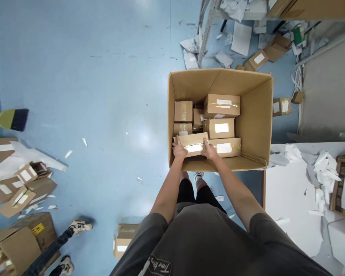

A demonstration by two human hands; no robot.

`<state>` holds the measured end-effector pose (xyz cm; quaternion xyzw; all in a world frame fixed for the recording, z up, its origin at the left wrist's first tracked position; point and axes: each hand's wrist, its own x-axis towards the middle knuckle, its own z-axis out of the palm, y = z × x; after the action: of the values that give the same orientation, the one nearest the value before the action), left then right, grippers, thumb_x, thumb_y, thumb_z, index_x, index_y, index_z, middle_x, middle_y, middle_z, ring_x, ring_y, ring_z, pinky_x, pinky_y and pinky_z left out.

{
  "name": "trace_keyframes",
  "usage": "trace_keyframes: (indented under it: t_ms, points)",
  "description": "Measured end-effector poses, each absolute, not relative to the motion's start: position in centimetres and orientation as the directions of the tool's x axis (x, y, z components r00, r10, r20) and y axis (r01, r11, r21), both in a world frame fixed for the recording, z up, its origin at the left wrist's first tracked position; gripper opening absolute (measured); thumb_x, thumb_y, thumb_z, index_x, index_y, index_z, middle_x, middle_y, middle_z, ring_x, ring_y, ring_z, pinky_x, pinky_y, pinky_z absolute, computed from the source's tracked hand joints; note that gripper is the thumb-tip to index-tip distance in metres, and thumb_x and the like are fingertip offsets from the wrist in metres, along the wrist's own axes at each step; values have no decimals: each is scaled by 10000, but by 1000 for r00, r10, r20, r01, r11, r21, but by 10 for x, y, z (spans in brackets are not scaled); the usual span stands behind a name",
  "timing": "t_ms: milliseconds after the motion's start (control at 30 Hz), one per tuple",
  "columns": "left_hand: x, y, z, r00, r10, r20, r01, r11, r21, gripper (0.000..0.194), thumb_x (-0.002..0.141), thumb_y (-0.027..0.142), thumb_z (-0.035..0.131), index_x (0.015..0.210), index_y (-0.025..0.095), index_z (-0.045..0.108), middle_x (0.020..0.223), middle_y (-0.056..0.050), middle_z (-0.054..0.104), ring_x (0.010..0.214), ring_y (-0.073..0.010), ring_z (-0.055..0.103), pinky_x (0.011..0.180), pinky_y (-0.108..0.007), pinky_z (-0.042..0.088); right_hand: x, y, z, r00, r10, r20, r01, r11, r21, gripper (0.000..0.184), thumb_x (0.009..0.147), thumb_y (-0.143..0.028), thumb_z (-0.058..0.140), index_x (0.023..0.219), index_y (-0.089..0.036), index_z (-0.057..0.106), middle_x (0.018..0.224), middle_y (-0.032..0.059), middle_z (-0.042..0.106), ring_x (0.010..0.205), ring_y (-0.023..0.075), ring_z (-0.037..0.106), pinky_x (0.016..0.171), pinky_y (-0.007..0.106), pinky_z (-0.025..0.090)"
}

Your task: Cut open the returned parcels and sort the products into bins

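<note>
A long small cardboard box [193, 140] with a taped, labelled side is gripped at both ends inside a large open carton [252, 115]. My left hand [179, 148] wraps its left end, and my right hand [209, 149] clasps the right end. The held box is slightly tilted, its right end higher. Around it in the carton lie several smaller boxes: a labelled box [225, 147] to the right, another labelled box [220, 128] behind that, a taped box [222, 106] at the back, and a squarish box [183, 111] at the left.
A metal shelf leg [204, 38] stands behind the carton amid paper scraps. To the right is a white table [293, 199] with crumpled paper [326, 172]. Flattened boxes [20, 184], a broom [13, 119] and another person's shoe [79, 226] are at the left. A small box [122, 241] sits behind me.
</note>
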<state>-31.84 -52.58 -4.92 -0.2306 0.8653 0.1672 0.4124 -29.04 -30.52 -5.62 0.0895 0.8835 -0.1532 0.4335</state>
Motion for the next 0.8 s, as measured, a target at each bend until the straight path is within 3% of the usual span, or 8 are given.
trace_keyframes:
  t_ms: [267, 467, 600, 800]
  points:
    - [-343, -533, 13, -601, -212, -770, -524, 833, 179, 1203, 800, 333, 846, 1747, 258, 107, 1559, -239, 439, 1202, -355, 708, 1024, -412, 556, -319, -300, 6, -678, -2, -735, 207, 959, -193, 1172, 852, -329, 811, 1754, -298, 64, 1298, 117, 619, 1044, 266, 677, 935, 330, 499]
    - [-360, -536, 45, -671, -246, -699, -584, 756, 295, 1321, 755, 446, 900, 1742, 236, 47, 1452, -212, 529, 1184, -362, 714, 1027, -425, 554, -371, -291, 40, -804, -65, -591, 91, 969, -230, 1148, 827, -179, 725, 1754, -334, 65, 1365, 139, 534, 1122, 316, 630, 930, 372, 524]
    - [-373, -529, 45, -682, -335, -650, -669, 645, 369, 1244, 783, 400, 881, 1722, 191, 92, 1435, -216, 586, 1271, -354, 676, 1078, -411, 528, -429, -289, 39, -861, -180, -477, -59, 965, -257, 1176, 792, -70, 655, 1757, -333, 36, 1420, 162, 487, 1222, 357, 568, 1017, 432, 506]
    - [-395, -509, 15, -626, -455, -633, -770, 489, 410, 1067, 853, 292, 787, 1695, 177, 141, 1473, -183, 646, 1355, -316, 646, 1118, -390, 506, -511, -299, 5, -865, -350, -360, -252, 923, -291, 1185, 777, -42, 695, 1752, -357, 100, 1653, 187, 332, 1468, 432, 379, 1193, 584, 344]
